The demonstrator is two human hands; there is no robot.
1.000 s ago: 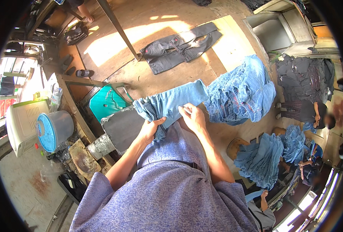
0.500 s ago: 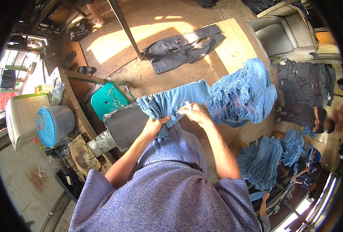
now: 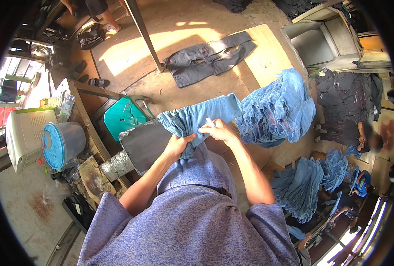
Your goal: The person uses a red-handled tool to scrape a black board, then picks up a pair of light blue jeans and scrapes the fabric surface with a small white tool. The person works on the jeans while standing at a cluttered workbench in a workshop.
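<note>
A pair of light blue jeans [image 3: 208, 108] lies with one leg stretched to the right and the rest bunched up at the left, in front of my body. My left hand [image 3: 178, 145] is closed on the bunched denim near its lower edge. Pinched in my right hand [image 3: 220, 133] is a small whitish piece [image 3: 210, 122], held against the leg; its kind is too small to make out. Under and left of the jeans sticks out a dark grey padded board [image 3: 146, 142], its end wrapped in clear film.
A tall stack of blue jeans [image 3: 274, 111] stands just right. Left are a green stool [image 3: 121, 117] and a clear bucket with a blue lid [image 3: 55, 146]. Black trousers [image 3: 197, 57] lie on the floor ahead, by a slanted post [image 3: 146, 37]. Other people work at the right with denim heaps [image 3: 299, 188].
My right hand has shifted slightly left and down along the denim with the whitish piece. My left hand keeps its grip. More of a person shows at the top left.
</note>
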